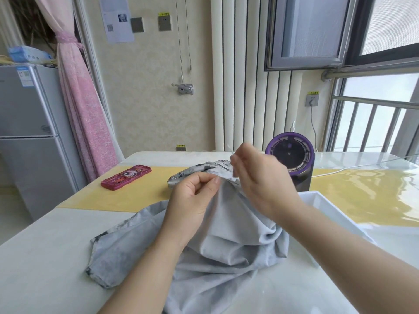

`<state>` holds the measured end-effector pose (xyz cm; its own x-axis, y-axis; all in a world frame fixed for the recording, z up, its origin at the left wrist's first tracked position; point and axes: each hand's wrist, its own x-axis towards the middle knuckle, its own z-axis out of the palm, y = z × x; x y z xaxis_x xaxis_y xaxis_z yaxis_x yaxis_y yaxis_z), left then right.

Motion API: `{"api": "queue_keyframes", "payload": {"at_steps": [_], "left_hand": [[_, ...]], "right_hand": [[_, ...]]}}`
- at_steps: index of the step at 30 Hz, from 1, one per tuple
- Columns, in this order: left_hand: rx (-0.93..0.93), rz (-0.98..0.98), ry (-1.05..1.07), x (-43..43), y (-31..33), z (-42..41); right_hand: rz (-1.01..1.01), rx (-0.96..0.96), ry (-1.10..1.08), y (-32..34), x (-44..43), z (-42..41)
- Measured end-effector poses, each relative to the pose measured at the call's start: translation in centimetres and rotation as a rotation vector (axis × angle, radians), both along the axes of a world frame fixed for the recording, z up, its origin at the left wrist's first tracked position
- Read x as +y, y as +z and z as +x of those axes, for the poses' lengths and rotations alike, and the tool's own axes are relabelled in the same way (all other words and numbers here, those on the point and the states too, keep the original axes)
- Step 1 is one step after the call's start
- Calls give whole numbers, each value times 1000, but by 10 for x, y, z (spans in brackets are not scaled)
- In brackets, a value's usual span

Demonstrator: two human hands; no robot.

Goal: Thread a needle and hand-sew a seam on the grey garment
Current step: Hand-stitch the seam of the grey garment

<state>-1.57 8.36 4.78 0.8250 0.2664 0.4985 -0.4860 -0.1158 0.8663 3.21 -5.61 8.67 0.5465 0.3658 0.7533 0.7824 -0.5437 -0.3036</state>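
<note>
The grey garment [226, 241] lies bunched on the white table, its upper edge lifted. My left hand [192, 198] pinches that raised edge between thumb and forefinger. My right hand [256, 175] hovers just right of it, fingers curled in a pinch above the fabric. A thin pale thread [229, 147] rises from those fingertips. The needle itself is too small and blurred to make out.
A red phone case [126, 177] lies on the yellow table runner [127, 198] at left. A purple-rimmed round device [291, 159] stands behind my right hand, with its white cable trailing right. A white tray [326, 205] sits under my right forearm. A fridge [29, 132] stands at far left.
</note>
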Motion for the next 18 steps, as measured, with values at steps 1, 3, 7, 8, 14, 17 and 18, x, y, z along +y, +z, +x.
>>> {"api": "queue_keyframes", "payload": {"at_steps": [1, 3, 7, 8, 14, 17, 18], "left_hand": [[-13, 27, 2, -1, 1, -1], [-28, 90, 2, -1, 0, -2], [10, 264, 46, 3, -7, -1], [33, 286, 41, 3, -10, 0], [141, 313, -17, -4, -19, -1], [151, 299, -11, -2, -19, -2], [149, 299, -4, -2, -19, -2]], "right_hand": [[-53, -79, -10, -6, 1, 1], [-108, -108, 15, -12, 0, 5], [-105, 26, 112, -20, -11, 21], [-97, 49, 122, -22, -14, 24], [-204, 174, 162, -29, -33, 29], [-327, 200, 179, -23, -36, 29], [-370, 197, 177, -21, -36, 29]]}}
